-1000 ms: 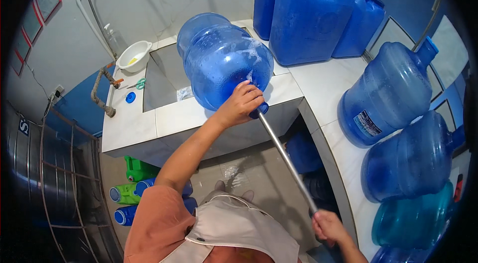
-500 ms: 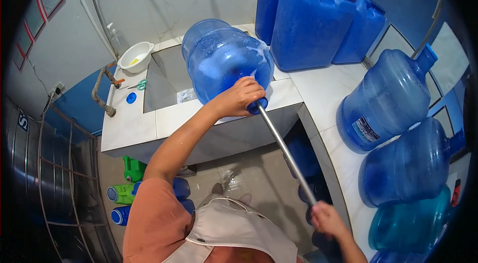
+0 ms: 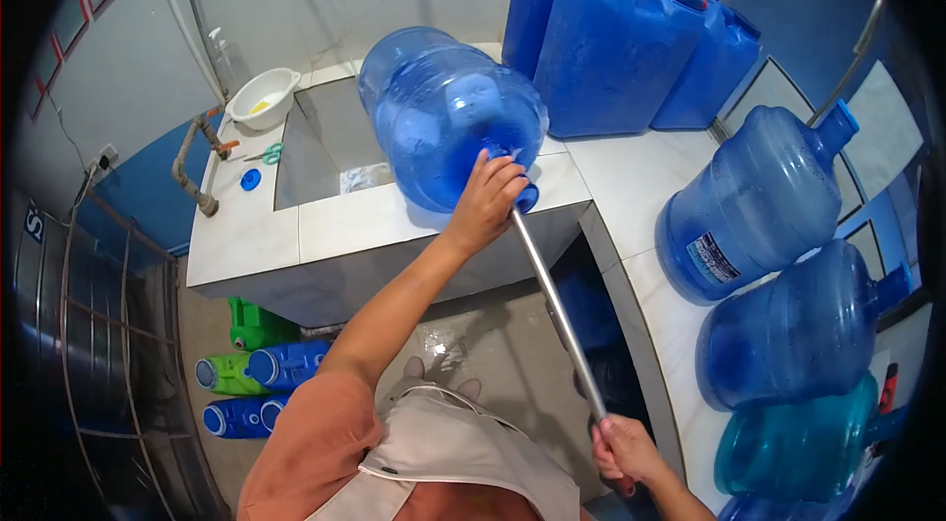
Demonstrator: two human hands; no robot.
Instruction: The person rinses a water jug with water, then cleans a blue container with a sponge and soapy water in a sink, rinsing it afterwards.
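My left hand (image 3: 488, 191) grips a large translucent blue water jug (image 3: 424, 117) at its neck. The jug lies on its side over the tiled sink's front rim (image 3: 355, 210), mouth toward me. A long metal rod (image 3: 552, 294) runs out of the mouth, down and rightward to my right hand (image 3: 621, 447), which is closed around its lower end. The part of the rod inside the jug is indistinct. Left of the basin are a white bowl (image 3: 281, 87), turquoise scissors (image 3: 271, 153) and a round blue cap (image 3: 250, 179).
Blue jerrycans (image 3: 611, 48) stand behind at right. Several jugs (image 3: 749, 196) line the right counter (image 3: 641, 225). Green and blue containers (image 3: 236, 373) sit on the floor at lower left. A pipe (image 3: 182, 171) rises at the left counter end; a metal rack (image 3: 123, 344) stands far left.
The jug has shifted slightly up and right in the view, with my left hand's fingers more upright on its neck. My right hand and the rod's lower end have moved a little down and left.
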